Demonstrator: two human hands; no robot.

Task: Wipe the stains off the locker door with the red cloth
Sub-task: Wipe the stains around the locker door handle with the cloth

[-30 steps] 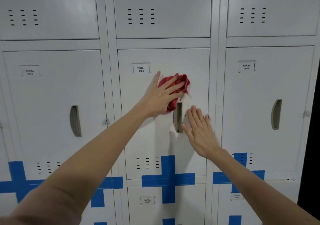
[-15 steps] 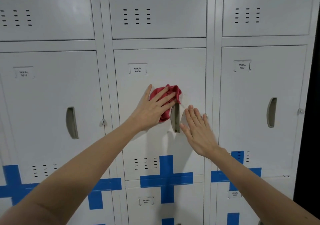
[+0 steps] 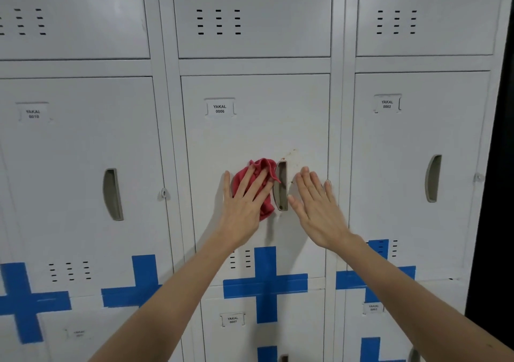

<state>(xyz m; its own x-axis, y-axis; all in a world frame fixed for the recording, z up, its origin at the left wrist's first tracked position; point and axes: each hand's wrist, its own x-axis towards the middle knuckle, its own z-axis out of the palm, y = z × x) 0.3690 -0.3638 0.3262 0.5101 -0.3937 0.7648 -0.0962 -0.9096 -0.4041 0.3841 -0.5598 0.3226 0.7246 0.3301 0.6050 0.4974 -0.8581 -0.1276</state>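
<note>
Left hand [image 3: 244,206], fingers spread, presses the red cloth [image 3: 260,183] flat on the locker door [image 3: 250,139]; right hand [image 3: 319,208] rests open just beside the handle [image 3: 281,186].

blue tape crosses [image 3: 265,283], neighbouring lockers [image 3: 80,183], blurry labels [image 3: 33,113]

Even, bright light; soft glare on upper lockers [image 3: 83,14], edges bowed, left label [image 3: 33,113] blurred.

Left hand [image 3: 244,208] flat on cloth [image 3: 261,178], pressed to door [image 3: 250,139] beside handle [image 3: 281,186]. Right hand [image 3: 319,208] flat, right of handle. Stains [image 3: 290,154] above.
</note>
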